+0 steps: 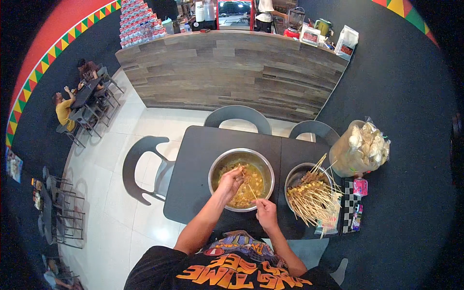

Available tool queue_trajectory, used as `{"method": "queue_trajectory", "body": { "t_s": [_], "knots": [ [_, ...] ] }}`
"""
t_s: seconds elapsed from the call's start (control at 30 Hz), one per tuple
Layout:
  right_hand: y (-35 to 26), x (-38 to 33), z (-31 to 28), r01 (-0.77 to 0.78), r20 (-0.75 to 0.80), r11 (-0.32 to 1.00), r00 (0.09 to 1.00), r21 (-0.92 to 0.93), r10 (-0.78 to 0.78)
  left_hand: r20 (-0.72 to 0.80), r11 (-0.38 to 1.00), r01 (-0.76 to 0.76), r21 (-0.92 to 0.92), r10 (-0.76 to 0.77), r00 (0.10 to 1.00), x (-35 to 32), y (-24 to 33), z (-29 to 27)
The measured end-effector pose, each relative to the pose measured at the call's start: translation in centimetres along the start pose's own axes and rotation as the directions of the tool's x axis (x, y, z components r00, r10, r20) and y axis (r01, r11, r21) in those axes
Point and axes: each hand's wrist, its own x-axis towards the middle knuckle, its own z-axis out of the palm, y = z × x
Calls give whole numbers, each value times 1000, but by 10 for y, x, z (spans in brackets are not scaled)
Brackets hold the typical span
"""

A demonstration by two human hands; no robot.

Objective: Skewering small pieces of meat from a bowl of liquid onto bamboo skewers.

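Note:
A steel mixing bowl [211,189] on the dark table holds pieces of meat in a yellowish marinade [256,181]. Over its left part, my left hand [230,182] has its fingers pinched together near the upper end of a thin wooden skewer [252,190]; whatever is between them is too small to make out. My right hand [267,213], at the bowl's lower right rim, grips the skewer's lower end. To the right stands a second steel bowl [288,180], where many loaded skewers [311,200] lie fanned out, bare ends toward me.
A large clear plastic bag or tub of pale items [360,147] stands at the table's right, near a pink can [360,187]. Grey chairs [147,169] flank the black table [193,159]. Beyond it runs a wood-panelled counter [232,72]; people sit at a table far left.

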Motion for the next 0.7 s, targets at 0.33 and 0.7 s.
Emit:
{"method": "queue_trajectory", "body": {
  "t_s": [0.33, 0.7],
  "knots": [
    [2, 0, 21, 370, -120, 616, 786, -696, -607, -26, 984, -23, 178, 28, 999, -2, 25, 8],
    [5, -4, 30, 443, -70, 578, 750, -686, -658, -5, 989, -64, 134, 65, 998, -2, 20, 4]
  ]
}}
